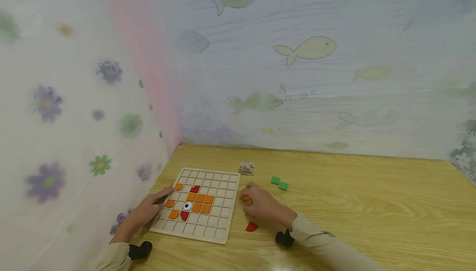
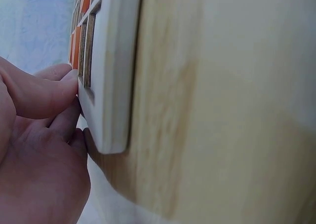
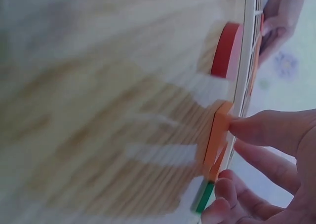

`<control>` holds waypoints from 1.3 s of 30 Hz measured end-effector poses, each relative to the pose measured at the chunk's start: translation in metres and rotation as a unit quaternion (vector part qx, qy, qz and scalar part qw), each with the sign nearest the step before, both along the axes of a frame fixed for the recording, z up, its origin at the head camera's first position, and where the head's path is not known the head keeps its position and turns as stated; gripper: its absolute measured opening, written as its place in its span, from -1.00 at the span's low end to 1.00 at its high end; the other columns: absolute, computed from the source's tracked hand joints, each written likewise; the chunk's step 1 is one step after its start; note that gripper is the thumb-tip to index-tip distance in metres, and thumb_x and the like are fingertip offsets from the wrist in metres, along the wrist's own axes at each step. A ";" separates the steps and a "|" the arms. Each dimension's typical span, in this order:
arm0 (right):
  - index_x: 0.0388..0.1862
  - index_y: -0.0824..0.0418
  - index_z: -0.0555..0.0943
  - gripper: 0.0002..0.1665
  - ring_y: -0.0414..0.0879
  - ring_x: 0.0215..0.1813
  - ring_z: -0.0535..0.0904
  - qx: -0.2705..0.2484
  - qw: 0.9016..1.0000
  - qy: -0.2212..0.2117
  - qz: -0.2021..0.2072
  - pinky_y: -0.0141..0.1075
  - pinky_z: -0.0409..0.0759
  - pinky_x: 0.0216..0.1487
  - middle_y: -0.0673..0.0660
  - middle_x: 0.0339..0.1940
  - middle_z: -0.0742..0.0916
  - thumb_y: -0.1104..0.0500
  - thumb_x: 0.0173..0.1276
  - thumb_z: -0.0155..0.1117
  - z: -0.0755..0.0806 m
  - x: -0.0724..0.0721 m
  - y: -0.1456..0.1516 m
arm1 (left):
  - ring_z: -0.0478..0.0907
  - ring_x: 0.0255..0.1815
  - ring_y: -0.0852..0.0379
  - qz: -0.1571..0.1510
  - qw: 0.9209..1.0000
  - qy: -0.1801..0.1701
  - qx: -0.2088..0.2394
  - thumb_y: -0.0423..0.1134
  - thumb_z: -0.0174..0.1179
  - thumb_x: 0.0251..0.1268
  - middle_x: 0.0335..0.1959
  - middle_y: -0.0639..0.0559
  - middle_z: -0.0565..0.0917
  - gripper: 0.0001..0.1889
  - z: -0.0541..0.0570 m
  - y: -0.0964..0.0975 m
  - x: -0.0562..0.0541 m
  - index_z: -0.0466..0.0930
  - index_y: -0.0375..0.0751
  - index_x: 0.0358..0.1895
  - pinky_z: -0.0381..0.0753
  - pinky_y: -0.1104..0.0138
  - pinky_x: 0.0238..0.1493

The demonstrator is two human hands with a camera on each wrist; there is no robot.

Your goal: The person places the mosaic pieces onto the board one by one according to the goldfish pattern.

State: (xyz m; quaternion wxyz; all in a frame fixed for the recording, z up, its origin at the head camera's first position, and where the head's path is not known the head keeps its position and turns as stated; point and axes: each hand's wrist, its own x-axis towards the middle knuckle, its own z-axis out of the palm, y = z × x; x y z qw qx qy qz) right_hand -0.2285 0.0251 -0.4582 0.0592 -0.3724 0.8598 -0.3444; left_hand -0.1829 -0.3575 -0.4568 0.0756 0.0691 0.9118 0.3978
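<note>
A pale wooden grid board [image 1: 219, 225] lies on the table with orange squares [image 1: 200, 198], orange round pieces [image 1: 174, 214], two red quarter-round pieces [image 1: 195, 189] and an eye piece [image 1: 187, 205] in its cells. My left hand [image 1: 146, 209] rests against the board's left edge, its fingertips touching the rim in the left wrist view. Just right of the board, my right hand [image 1: 262, 205] pinches an orange piece [image 3: 217, 132] low at the table; the fingers partly hide it. Nearer me lies a loose red piece [image 1: 251, 226], also seen in the right wrist view.
Two green squares [image 1: 279, 183] lie beyond my right hand, corners close together. A small printed grid card [image 1: 247, 168] is behind the board's far right corner. Fabric walls with flowers and fish [image 1: 312, 48] border the wooden table [image 1: 364, 205] at the left and back.
</note>
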 end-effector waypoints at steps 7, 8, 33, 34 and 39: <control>-0.16 0.29 0.67 -0.75 -0.13 -0.32 0.45 -0.010 1.000 0.004 -0.006 -0.37 0.47 -0.33 0.13 -0.19 0.53 0.37 0.16 0.26 0.000 -0.005 0.007 | -0.10 0.45 -0.32 -0.005 1.000 0.007 0.002 -0.55 -0.07 0.28 0.44 -0.34 0.07 -0.42 0.004 0.003 0.001 0.18 -0.37 0.41 -0.07 -0.20 0.33; -0.16 0.30 0.67 -0.75 -0.12 -0.33 0.44 -0.011 1.000 0.006 -0.006 -0.38 0.45 -0.35 0.13 -0.19 0.53 0.38 0.15 0.26 0.001 -0.006 0.007 | -0.10 0.45 -0.33 -0.004 1.000 0.006 0.002 -0.54 -0.07 0.29 0.44 -0.34 0.07 -0.42 0.004 0.003 0.001 0.18 -0.37 0.41 -0.07 -0.20 0.33; -0.39 0.25 0.67 -0.86 -0.20 -0.40 0.46 -0.015 0.999 0.005 0.030 -0.43 0.48 -0.43 0.07 -0.36 0.62 0.42 0.07 0.28 0.003 -0.010 0.009 | -0.08 0.45 -0.29 0.000 1.000 0.004 0.001 -0.49 -0.05 0.33 0.45 -0.25 0.10 -0.43 -0.002 -0.002 0.000 0.19 -0.32 0.42 -0.03 -0.17 0.33; -0.39 0.25 0.67 -0.86 -0.20 -0.41 0.45 -0.017 0.999 0.005 0.032 -0.43 0.48 -0.44 0.07 -0.36 0.62 0.42 0.07 0.28 0.003 -0.010 0.009 | -0.09 0.45 -0.30 -0.002 1.000 0.004 0.001 -0.48 -0.05 0.33 0.45 -0.26 0.10 -0.44 -0.002 -0.002 0.000 0.18 -0.32 0.42 -0.02 -0.17 0.32; -0.39 0.23 0.69 -0.83 -0.23 -0.42 0.46 -0.022 0.999 0.007 0.035 -0.44 0.47 -0.45 0.04 -0.36 0.64 0.42 0.04 0.26 0.004 -0.007 0.009 | -0.10 0.46 -0.28 0.003 1.000 -0.001 0.009 -0.48 -0.06 0.34 0.45 -0.24 0.09 -0.44 -0.002 -0.001 0.000 0.18 -0.31 0.42 -0.04 -0.16 0.33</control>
